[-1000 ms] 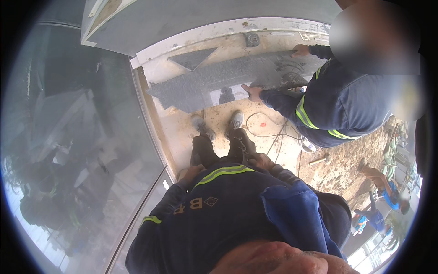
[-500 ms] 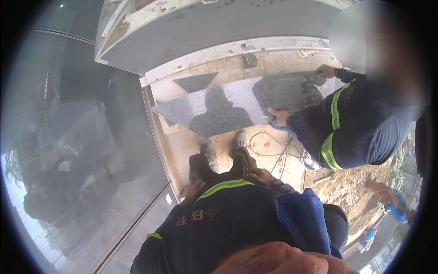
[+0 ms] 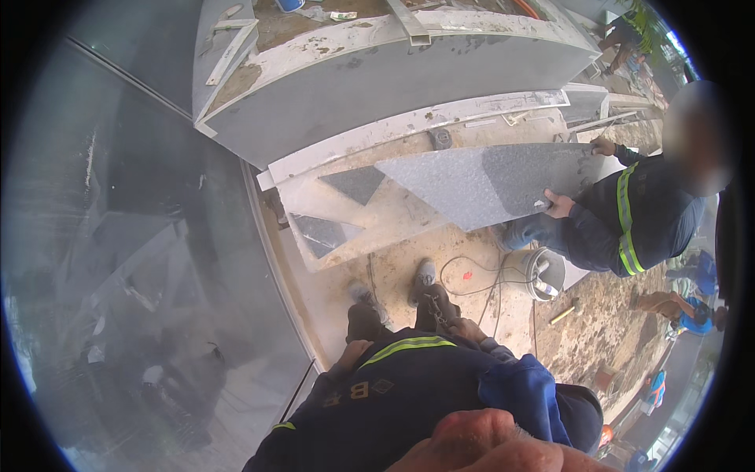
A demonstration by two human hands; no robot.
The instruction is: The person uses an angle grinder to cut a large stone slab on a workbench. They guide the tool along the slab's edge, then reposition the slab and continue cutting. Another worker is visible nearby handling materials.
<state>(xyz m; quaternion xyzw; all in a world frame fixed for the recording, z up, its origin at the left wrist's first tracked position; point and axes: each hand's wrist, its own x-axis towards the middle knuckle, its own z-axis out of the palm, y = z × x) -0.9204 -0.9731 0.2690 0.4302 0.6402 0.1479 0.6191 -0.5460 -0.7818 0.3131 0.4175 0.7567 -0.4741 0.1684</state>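
Observation:
My left hand (image 3: 355, 353) rests on my left thigh, its fingers laid against the dark trousers. On the other thigh lies my right hand (image 3: 469, 330), beside a metal chain (image 3: 437, 308) hanging down the trouser leg; its fingertips are partly hidden. Neither hand shows anything in it. Beyond my feet, a co-worker at the right grips a long grey stone slab (image 3: 448, 181) with both hands. Its pointed left end lies over a dusty pale ledge. Dark triangular shapes (image 3: 354, 184) show on the ledge to the left of the slab.
Left of me stands a large glass panel (image 3: 157, 259). Behind the ledge runs a grey-faced step (image 3: 393, 86). A white bucket (image 3: 543, 274) and a looped cable (image 3: 460, 289) are on the floor, near a short stick-like piece (image 3: 563, 312). Other people work at the far right.
The co-worker has moved the slab to the right, uncovering more ledge and the lower dark shape. The bucket has come into sight. My hands stay on my thighs as my view shifts.

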